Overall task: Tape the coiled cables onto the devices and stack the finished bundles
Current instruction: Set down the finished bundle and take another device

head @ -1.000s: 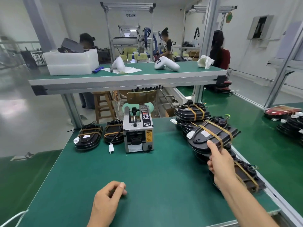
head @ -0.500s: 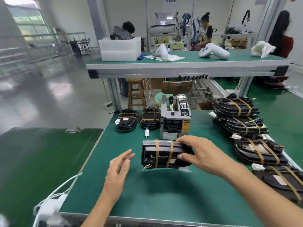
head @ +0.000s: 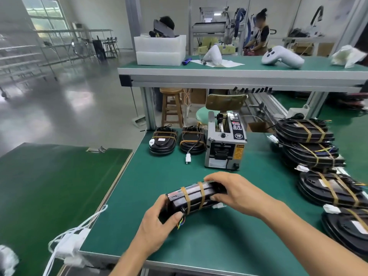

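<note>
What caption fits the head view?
Both hands, left hand and right hand, grip a taped bundle before the tape dispenser.

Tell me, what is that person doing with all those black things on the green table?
The person holds one black bundle on edge with both hands, the left hand gripping its near end and the right hand its far end. Two brown tape bands already wrap it. Behind it stands the tape dispenser. Two taped bundles sit to its left, and stacks of taped bundles line the table's right side.
</note>
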A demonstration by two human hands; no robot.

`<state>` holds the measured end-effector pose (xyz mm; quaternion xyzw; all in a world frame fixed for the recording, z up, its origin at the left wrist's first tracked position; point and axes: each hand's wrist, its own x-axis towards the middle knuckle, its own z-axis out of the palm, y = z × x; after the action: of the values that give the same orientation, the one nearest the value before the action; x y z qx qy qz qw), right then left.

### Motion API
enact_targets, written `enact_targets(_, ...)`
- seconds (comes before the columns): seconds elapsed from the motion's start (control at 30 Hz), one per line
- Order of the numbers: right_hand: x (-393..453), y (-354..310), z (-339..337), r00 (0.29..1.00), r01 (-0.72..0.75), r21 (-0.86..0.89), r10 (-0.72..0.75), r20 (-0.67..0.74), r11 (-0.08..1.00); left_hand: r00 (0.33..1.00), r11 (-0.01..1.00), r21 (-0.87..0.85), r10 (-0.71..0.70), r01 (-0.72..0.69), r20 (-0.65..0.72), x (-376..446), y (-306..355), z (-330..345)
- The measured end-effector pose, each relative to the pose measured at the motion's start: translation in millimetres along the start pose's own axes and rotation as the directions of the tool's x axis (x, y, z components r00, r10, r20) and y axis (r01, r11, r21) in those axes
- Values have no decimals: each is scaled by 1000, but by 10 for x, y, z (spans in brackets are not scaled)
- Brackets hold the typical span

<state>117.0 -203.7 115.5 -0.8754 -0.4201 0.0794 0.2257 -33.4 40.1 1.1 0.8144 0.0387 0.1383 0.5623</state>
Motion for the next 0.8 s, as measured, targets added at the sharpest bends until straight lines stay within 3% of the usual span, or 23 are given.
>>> enact_targets(0.17, -52, 87, -12, 999, -24, 21, 23, 25, 999, 999, 999, 13, 39, -39, -11, 9, -5, 18)
enact_targets(0.27, 16, 181, -71, 969, -138, 341, 198, -150, 930, 999, 999, -3, 40, -40, -20, -3, -28, 10)
enact_targets(0.33, 181, 300, -99, 828, -213, 558, 452, -333, 802, 999, 999, 6, 36, -36, -18, -1, -49, 8)
enact_targets(0.43, 412, 419, -49, 580, -289, 762, 739, -342, 579, 1000, 1000, 8, 16, -16, -19, 5, -55, -2)
enact_targets(0.6, 735, 460, 82, 458, -253, 874, 847, -269, 415, 1000, 1000, -11, -10, 10, -5, 21, -40, -19)
enact_targets(0.8, 964, 452, 132, 371, -208, 927, 902, -222, 314, 1000, 1000, -14, -9, 9, 5, 38, -44, -38)
